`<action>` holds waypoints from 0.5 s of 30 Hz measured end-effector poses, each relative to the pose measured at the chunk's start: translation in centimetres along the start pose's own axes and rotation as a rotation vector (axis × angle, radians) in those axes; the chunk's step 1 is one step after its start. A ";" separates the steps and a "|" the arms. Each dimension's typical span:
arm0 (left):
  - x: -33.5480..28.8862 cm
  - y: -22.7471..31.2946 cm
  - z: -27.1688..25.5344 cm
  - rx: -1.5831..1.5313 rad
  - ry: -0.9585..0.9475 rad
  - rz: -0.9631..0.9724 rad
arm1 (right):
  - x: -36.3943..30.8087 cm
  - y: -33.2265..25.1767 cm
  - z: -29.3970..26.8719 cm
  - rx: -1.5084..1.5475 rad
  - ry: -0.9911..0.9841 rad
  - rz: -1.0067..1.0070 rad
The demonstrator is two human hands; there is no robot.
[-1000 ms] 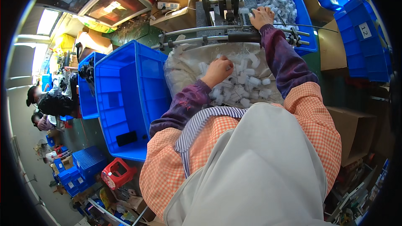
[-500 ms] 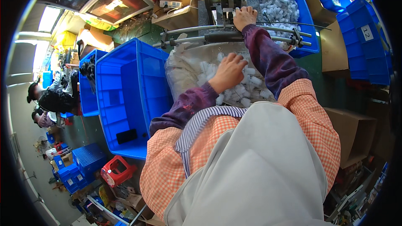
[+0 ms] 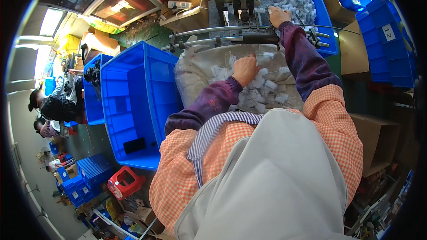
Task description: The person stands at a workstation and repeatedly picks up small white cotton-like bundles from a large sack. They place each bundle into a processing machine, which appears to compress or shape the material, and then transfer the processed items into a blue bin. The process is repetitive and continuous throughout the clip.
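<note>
My left hand, fingers curled down, is over a heap of small white bottle brushes with wire stems, lying on a pale cloth in front of me. Whatever those fingers hold is hidden. My right hand is at the right side of a dark metal machine, its thumb and fingers drawn together. I cannot make out what is between them. A small white brush shows at the machine, left of those fingers. Metal rods cross in front of the machine.
At the far right, a blue bin holds many white brushes. A large blue bin with a dark flat object inside stands left. Cardboard boxes, blue crates and a red stool surround me. People sit at the far left.
My right hand has moved from the machine's middle to its right side. My left hand has shifted slightly right and its fingers have curled in.
</note>
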State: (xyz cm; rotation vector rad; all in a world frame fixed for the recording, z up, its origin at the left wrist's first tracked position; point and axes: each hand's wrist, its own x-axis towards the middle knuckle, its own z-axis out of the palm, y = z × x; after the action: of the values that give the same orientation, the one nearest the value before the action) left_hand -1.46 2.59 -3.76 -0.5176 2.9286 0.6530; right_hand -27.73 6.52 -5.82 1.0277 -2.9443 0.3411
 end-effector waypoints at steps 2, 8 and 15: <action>0.2 -0.2 0.4 0.000 0.031 0.029 | -0.3 -1.0 -1.6 -0.118 0.047 -0.054; -0.1 -2.0 1.6 -0.177 0.189 0.241 | 0.9 5.6 -5.0 -0.280 0.103 0.251; -1.6 -0.1 -2.7 -0.694 0.302 0.304 | -5.5 9.3 -7.1 0.103 0.226 0.087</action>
State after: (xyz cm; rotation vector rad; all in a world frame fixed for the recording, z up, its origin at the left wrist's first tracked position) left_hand 0.04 1.89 -1.11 -0.2206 3.0109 1.8002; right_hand -29.58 18.48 -1.20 0.8106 -2.7968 0.5748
